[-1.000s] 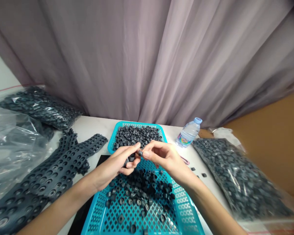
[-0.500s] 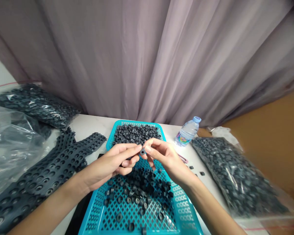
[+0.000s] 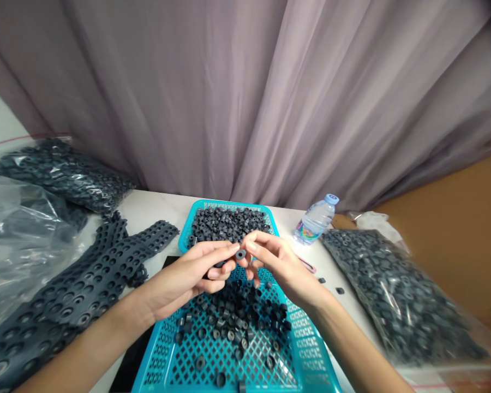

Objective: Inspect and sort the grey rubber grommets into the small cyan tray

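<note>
A small dark rubber grommet [image 3: 240, 254] with a hole in its middle is pinched between my two hands. My left hand [image 3: 207, 267] grips it at the left with thumb and forefinger, its other fingers curled; something dark shows partly under them. My right hand [image 3: 270, 256] touches the grommet's right side with thumb and fingertips. Below the hands is a turquoise mesh basket [image 3: 311, 344] with many loose black grommets [image 3: 231, 322] in it. Beyond them stands a second turquoise basket [image 3: 182, 240], heaped with similar small parts [image 3: 225, 221].
Perforated black rubber sheets [image 3: 94, 278] and bags of parts [image 3: 65, 174] lie at the left. On the right are a water bottle [image 3: 316, 219], a pink-edged tool [image 3: 306, 265], loose pieces [image 3: 340, 290] and a full clear bag [image 3: 405, 300]. A curtain [image 3: 188, 98] hangs behind.
The view has shifted slightly. Both hands stay together on the grommet, whose holed face is turned a little more toward me.
</note>
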`<state>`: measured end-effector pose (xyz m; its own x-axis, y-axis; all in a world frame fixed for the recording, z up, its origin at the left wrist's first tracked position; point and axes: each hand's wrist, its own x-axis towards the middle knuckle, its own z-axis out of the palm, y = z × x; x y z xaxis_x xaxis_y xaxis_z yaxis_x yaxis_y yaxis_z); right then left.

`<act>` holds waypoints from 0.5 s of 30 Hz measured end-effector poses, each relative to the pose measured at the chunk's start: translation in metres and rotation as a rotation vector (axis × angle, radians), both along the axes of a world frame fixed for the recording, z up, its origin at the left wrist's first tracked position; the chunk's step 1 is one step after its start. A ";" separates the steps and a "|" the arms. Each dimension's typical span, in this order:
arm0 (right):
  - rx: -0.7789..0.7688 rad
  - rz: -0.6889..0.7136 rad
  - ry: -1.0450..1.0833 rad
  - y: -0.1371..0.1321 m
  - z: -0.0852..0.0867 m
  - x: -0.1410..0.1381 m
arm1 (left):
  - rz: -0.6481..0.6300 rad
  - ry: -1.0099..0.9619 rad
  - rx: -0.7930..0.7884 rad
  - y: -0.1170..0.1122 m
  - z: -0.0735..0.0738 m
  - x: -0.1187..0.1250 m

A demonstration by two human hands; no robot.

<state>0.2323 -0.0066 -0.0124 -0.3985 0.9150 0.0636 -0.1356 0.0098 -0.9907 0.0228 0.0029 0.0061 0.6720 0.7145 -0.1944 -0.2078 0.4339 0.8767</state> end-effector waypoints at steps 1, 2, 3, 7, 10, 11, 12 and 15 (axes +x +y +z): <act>-0.001 -0.001 -0.002 0.000 0.000 0.000 | 0.003 0.004 0.001 0.000 0.000 0.000; 0.003 -0.002 -0.004 0.000 0.000 0.000 | 0.008 0.008 0.002 0.000 0.000 0.000; 0.011 -0.001 -0.005 0.000 0.000 0.000 | 0.012 0.012 -0.001 0.000 0.000 0.000; 0.052 0.002 -0.004 -0.002 0.004 0.002 | 0.016 0.024 -0.006 0.000 0.002 0.001; 0.123 -0.033 -0.016 -0.003 0.008 0.004 | 0.026 0.020 0.002 0.000 0.003 -0.001; 0.158 -0.050 -0.033 -0.004 0.010 0.004 | 0.026 0.022 0.014 0.000 0.003 -0.001; 0.190 -0.065 -0.057 -0.006 0.011 0.005 | 0.022 0.030 0.031 0.000 0.003 -0.002; 0.264 -0.091 -0.148 -0.010 0.016 0.007 | 0.007 0.067 0.078 0.002 0.002 -0.004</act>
<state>0.2396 -0.0169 0.0037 -0.3386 0.9067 0.2516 0.0227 0.2752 -0.9611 0.0190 0.0045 0.0086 0.6544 0.7338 -0.1824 -0.1499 0.3623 0.9199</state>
